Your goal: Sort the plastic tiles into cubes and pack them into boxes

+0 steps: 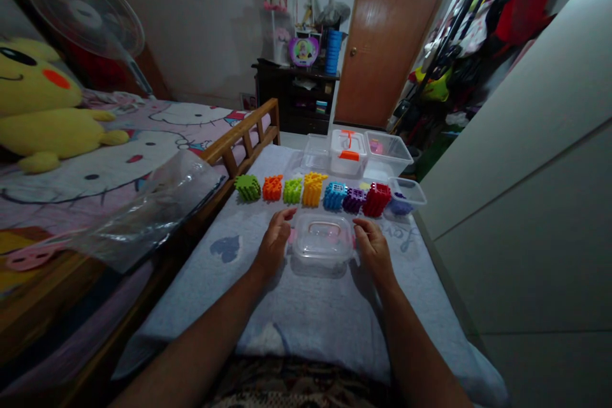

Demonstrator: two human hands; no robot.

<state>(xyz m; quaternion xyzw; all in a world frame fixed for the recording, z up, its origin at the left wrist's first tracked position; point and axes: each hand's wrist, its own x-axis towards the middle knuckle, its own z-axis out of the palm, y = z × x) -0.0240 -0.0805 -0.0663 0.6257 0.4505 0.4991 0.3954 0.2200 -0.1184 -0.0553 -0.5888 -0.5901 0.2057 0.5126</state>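
Note:
A clear plastic box (322, 237) with a lid, a handle on top and pink side latches sits in front of me on the cloth-covered table. My left hand (275, 239) is at its left latch, with the fingers curved along that side. At the right latch, my right hand (374, 247) has its thumb and fingers against the edge. Both hands grip the box between them. Just behind it stands a row of interlocking plastic pieces in stacks: dark green (247, 188), orange (272, 188), light green (292, 190), yellow (313, 189), blue (335, 196), purple (354, 200) and red (377, 199).
Behind the row are an open clear container (389, 152), a box with orange latches (349, 150) and a small tub (406, 192) holding purple-blue pieces. A wooden bed rail (239, 137) borders the table's left, with a plastic bag (153, 210) beside it. A pale cabinet (526, 191) stands right.

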